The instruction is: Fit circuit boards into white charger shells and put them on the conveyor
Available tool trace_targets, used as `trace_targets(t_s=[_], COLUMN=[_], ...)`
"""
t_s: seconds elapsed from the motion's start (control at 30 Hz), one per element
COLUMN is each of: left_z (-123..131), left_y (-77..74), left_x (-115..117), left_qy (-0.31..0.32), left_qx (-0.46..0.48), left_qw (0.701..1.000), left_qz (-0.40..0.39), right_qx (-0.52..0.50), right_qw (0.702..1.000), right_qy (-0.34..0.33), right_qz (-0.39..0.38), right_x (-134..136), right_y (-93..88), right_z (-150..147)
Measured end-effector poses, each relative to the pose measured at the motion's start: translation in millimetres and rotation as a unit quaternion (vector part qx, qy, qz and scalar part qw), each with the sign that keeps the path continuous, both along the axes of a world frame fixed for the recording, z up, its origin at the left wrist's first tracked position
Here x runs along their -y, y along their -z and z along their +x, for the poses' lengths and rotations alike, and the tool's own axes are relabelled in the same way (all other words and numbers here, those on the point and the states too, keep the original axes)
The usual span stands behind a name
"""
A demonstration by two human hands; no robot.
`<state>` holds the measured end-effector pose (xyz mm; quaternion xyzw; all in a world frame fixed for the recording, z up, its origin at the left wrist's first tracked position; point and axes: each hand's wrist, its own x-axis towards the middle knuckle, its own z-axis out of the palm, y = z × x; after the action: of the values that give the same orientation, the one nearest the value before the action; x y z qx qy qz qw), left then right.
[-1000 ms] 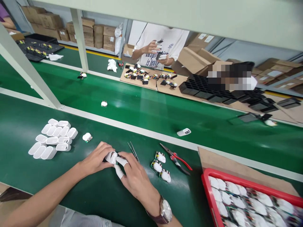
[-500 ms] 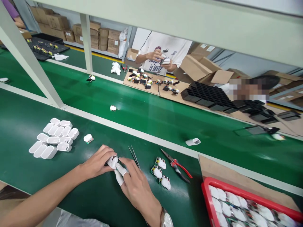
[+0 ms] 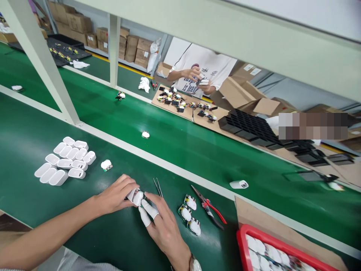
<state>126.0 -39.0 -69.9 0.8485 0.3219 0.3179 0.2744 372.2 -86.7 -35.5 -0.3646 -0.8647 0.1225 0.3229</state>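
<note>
My left hand is closed around a white plastic housing, its open end facing right. At that opening my right hand, with white cots on two fingers, grips a circuit board with a white coating. The board sits partly in the housing's mouth; how deep is hidden by the fingers. Tweezers lie just beyond my right hand. To its right are several coated circuit boards and red-handled pliers. One more coated board lies beyond my left hand.
Several empty white housings stand at the left. A red bin of coated boards is at the lower right. A conveyor belt carries a white housing and a board. Opposite, a co-worker handles parts; a frame post rises left.
The view has shifted slightly. The housing and board on the belt have moved right. Both hands keep their hold, and the right fingers have shifted slightly on the board.
</note>
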Motion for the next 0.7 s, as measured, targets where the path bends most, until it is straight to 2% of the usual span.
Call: trace_targets(t_s=[0.4,0.7], left_z=[0.8,0.9], left_y=[0.1,-3.1], left_x=[0.0,-1.3], left_qy=[-0.009,0.009], left_qx=[0.009,0.012], left_qw=[1.000,0.999], left_qz=[0.018,-0.029], right_qx=[0.004,0.041], right_qw=[1.000,0.999], right_qy=[-0.001,0.004], right_qz=[0.001,0.004], right_x=[0.0,-1.5], right_y=[7.2,4.0], right_z=[0.9,-5.5])
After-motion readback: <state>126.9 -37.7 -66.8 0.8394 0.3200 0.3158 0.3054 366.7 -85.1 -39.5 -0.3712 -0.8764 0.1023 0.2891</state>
